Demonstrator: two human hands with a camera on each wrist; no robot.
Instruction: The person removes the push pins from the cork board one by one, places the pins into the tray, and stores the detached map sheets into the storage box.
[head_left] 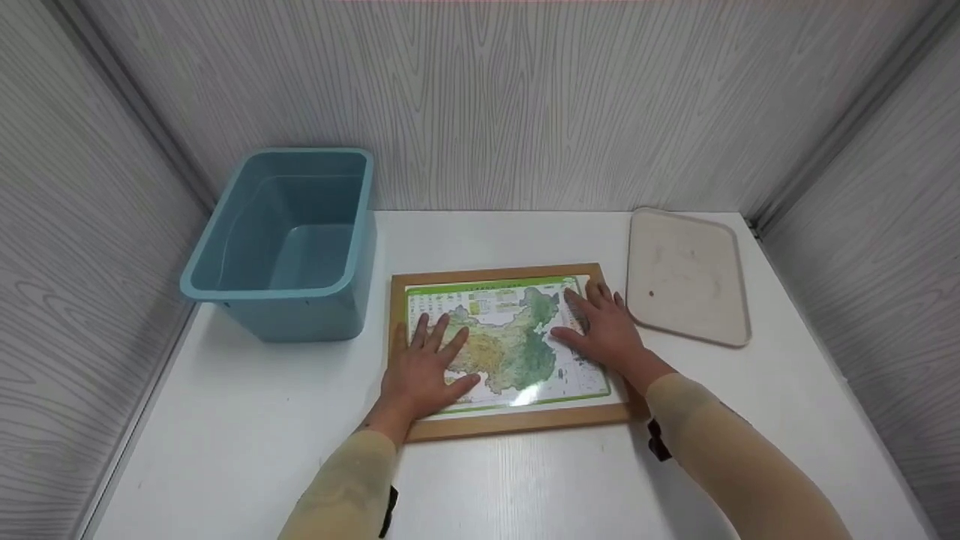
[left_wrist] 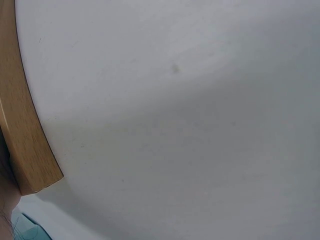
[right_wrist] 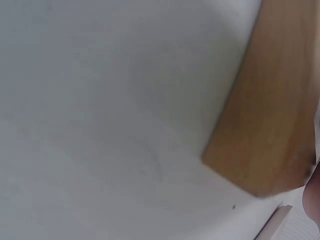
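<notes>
Flat on the framed map [head_left: 517, 341], both hands.

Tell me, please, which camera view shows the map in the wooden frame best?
The head view. It shows the whole map inside the wooden frame, with the left hand and right hand resting flat on it. Both wrist views show only a corner of the frame on the white table, no map.
</notes>
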